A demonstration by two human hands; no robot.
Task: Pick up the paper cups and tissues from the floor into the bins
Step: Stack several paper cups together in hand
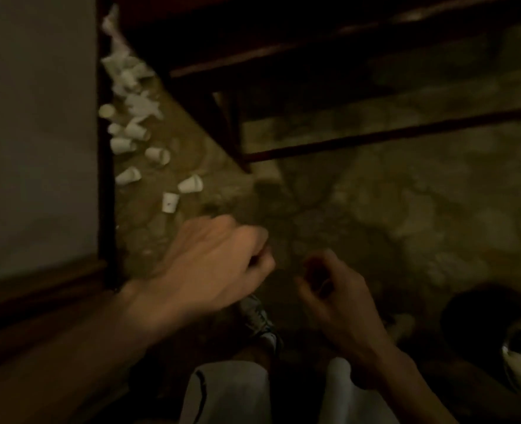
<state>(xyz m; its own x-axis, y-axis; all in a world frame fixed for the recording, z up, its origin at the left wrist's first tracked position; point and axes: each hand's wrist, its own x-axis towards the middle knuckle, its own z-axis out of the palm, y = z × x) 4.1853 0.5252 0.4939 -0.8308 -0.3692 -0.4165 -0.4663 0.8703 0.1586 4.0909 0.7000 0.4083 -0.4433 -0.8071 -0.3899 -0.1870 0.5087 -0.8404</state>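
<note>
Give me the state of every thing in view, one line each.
paper cups: scattered on the floor by the wall, mostly tipped over.
tissues: crumpled, on the floor beyond the cups.
left hand: fingers curled, nothing visible in it.
right hand: fingers curled; too dark to tell if it holds anything.
bin: lower right, blurred, inside too dark to see.

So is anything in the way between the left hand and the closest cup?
Nothing visible is. Only bare floor lies between the left hand and the nearest cup. The dark wooden leg stands farther off to the right, not in that path. The picture is dim and blurred, so small things could be missed.
</note>
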